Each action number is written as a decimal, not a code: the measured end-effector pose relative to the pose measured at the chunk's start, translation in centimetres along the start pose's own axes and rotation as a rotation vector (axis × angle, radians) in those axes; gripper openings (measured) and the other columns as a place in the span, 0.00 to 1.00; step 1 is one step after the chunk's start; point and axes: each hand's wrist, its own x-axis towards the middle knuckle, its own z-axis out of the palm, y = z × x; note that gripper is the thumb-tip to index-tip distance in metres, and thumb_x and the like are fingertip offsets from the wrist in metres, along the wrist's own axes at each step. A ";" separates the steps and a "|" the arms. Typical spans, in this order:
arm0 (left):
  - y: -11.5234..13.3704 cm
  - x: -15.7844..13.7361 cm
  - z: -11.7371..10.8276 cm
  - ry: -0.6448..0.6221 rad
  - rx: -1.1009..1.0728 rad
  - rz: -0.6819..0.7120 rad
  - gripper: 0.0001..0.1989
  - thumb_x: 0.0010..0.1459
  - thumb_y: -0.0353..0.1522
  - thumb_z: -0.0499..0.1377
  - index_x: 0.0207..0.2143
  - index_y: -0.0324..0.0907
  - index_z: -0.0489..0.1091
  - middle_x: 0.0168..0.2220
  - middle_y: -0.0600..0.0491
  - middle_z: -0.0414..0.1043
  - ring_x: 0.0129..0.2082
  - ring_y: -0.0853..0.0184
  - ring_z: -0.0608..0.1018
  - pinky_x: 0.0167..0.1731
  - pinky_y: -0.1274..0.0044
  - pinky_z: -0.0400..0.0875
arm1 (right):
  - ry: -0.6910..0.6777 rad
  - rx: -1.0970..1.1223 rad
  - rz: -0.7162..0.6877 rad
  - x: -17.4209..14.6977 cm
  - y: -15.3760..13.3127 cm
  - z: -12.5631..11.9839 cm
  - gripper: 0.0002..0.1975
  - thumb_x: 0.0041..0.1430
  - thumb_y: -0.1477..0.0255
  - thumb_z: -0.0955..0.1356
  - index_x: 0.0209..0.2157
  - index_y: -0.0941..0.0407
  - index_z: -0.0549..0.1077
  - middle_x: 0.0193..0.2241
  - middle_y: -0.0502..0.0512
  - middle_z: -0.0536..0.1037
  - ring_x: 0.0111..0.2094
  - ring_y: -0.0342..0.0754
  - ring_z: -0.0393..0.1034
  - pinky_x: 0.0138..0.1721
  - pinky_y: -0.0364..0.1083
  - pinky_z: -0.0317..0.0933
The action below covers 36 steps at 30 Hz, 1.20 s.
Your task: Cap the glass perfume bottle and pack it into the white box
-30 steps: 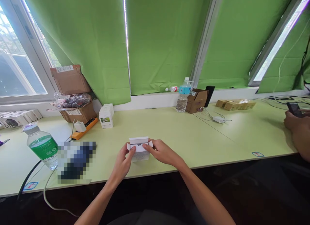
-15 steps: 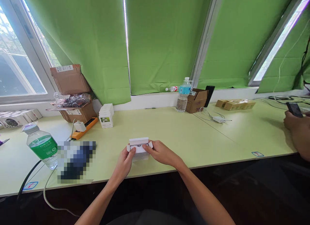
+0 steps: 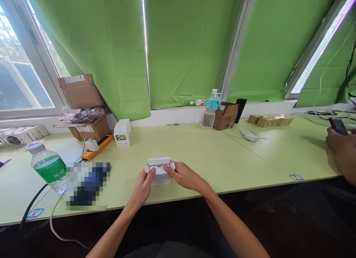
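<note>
A small white box (image 3: pixel 161 178) stands at the front of the table, with its top flap raised at the back and its side flaps spread outward. My left hand (image 3: pixel 145 181) grips its left side, thumb on the front top edge. From the right, my right hand (image 3: pixel 182 174) holds the same box, its thumb reaching over the front edge near the opening. Something pale seems to lie inside the opening, too small to make out.
On the left are a green-labelled bottle (image 3: pixel 50 167), an orange power strip (image 3: pixel 97 147), several small white boxes (image 3: pixel 122 134) and a cardboard box (image 3: pixel 90 128). Behind stands a blue-labelled bottle (image 3: pixel 210 109). A white charger (image 3: pixel 251 137) lies at right. Another person's hand (image 3: pixel 340 143) holds a dark phone.
The box has tilted slightly, so more of its front face shows and less of its inside. Both hands keep their grip and have barely moved.
</note>
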 end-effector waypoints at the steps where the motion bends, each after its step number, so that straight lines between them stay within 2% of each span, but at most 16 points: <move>1: 0.0 0.0 0.0 0.003 -0.004 -0.002 0.21 0.61 0.43 0.53 0.46 0.37 0.73 0.38 0.48 0.77 0.38 0.60 0.75 0.41 0.73 0.67 | 0.001 0.004 0.007 0.0 0.0 0.0 0.25 0.66 0.56 0.55 0.35 0.58 0.74 0.29 0.53 0.76 0.29 0.47 0.66 0.35 0.44 0.59; 13: -0.1 0.0 0.1 0.013 -0.029 0.005 0.20 0.61 0.43 0.54 0.44 0.37 0.74 0.37 0.48 0.77 0.38 0.60 0.76 0.41 0.73 0.68 | 0.016 0.028 0.049 0.2 0.0 0.2 0.23 0.64 0.56 0.57 0.34 0.58 0.74 0.25 0.53 0.75 0.29 0.48 0.65 0.33 0.44 0.59; 24: -0.1 0.0 0.1 0.002 -0.044 0.026 0.19 0.61 0.42 0.54 0.45 0.37 0.73 0.41 0.48 0.77 0.43 0.59 0.75 0.44 0.73 0.67 | 0.006 0.000 0.006 0.4 0.6 0.5 0.23 0.66 0.58 0.56 0.36 0.58 0.74 0.30 0.53 0.76 0.29 0.46 0.66 0.34 0.43 0.58; 36: -0.1 0.0 0.2 0.035 -0.047 0.008 0.20 0.59 0.44 0.55 0.40 0.37 0.75 0.36 0.48 0.77 0.38 0.59 0.76 0.41 0.73 0.69 | 0.030 0.026 -0.003 0.4 0.5 0.6 0.21 0.67 0.59 0.56 0.38 0.56 0.73 0.32 0.52 0.77 0.31 0.46 0.65 0.33 0.43 0.57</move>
